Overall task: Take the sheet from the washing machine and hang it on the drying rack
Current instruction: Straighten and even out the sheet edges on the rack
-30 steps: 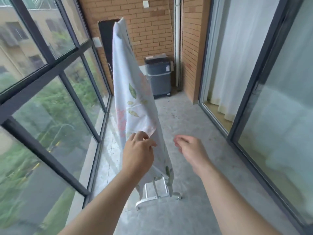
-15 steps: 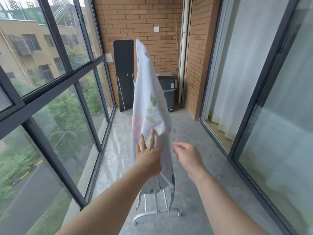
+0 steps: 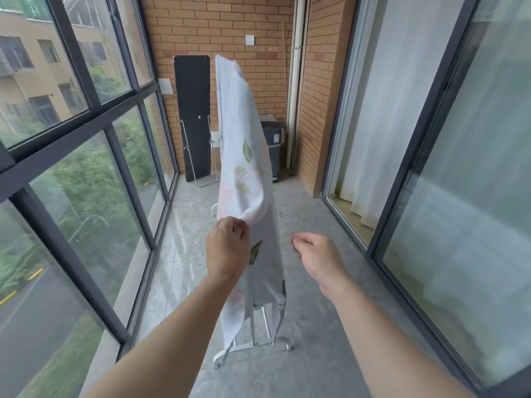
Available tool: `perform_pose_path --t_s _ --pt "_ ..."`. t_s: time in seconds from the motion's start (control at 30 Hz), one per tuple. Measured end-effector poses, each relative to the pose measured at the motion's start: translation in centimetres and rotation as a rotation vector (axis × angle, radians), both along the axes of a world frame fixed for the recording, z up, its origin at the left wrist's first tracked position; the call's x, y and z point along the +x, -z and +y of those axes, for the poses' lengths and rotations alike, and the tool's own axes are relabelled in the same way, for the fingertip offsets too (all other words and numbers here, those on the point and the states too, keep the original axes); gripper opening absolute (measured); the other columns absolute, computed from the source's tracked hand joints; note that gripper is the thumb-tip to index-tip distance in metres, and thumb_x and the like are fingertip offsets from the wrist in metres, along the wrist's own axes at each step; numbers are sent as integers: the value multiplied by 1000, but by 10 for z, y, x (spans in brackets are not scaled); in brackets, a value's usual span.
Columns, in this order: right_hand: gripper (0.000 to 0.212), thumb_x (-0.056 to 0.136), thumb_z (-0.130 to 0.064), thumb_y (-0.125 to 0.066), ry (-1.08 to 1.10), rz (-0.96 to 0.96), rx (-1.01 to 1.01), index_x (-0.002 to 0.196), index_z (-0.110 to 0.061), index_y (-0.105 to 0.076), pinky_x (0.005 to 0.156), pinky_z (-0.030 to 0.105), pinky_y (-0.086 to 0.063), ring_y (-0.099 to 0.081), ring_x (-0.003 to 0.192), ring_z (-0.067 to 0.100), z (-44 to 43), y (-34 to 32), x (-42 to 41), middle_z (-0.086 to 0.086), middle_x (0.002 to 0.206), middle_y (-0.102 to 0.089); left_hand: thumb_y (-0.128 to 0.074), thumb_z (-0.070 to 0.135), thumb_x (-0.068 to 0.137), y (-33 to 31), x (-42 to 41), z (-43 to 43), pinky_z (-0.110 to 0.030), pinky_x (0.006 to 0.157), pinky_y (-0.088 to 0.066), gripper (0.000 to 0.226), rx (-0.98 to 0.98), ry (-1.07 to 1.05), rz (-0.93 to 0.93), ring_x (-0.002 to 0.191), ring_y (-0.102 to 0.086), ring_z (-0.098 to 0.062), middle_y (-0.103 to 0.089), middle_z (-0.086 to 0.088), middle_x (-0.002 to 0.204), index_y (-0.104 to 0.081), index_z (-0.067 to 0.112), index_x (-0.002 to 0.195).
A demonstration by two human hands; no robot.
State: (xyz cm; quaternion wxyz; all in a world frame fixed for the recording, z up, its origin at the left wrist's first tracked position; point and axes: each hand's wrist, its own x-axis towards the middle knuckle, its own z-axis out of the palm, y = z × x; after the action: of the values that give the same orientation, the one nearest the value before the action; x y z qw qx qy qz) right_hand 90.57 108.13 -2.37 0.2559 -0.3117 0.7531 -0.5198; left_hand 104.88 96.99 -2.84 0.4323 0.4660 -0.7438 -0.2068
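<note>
Fingers (image 3: 240,228) of the left hand (image 3: 228,249) pinch a fold of the white leaf-printed fabric sheet (image 3: 244,168), already draped over the white metal drying rack (image 3: 253,347). The right hand (image 3: 319,258) hovers beside it, loosely curled, holding nothing. Best to tug the fold gently downward and smooth it flat, lest the cloth slide off.

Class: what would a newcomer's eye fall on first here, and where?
A leaf-printed sheet draped over the white drying rack stands tall at centre. The left hand pinches a fold of it; the right hand hovers beside, holding nothing.
</note>
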Motion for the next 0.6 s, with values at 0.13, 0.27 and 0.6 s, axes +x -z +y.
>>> perform_pose_path --t_s 0.13,0.27,0.6 --pt "19 96 -14 -60 -92 2 7 95 -30 -70 78 24 -51 -67 88 9 -6 -14 2 -16 86 -68 -62 10 88 -21 9 12 -21 54 -29 20 36 -84 89 66 -44 -12 -51 4 75 -46 17 79" --pt "21 92 -13 -62 -194 19 -27 108 -21 -74 88 31 -54 -69 102 18 -16 -25 8 -4 103 -75 -56 10 89 -45 19 22 -27 53 -34 16 71 -212 176 67 -46 -17 -51 0 75 -42 16 90" --pt "39 96 -11 -58 -308 -5 -49 135 -14 -60 68 11 -45 -61 100 12 -22 -31 16 0 123 -65 -68 10 81 -105 17 4 -43 87 -46 56 -405 -342 -234 109 -54 -34 -54 -12 123 -47 9 133"
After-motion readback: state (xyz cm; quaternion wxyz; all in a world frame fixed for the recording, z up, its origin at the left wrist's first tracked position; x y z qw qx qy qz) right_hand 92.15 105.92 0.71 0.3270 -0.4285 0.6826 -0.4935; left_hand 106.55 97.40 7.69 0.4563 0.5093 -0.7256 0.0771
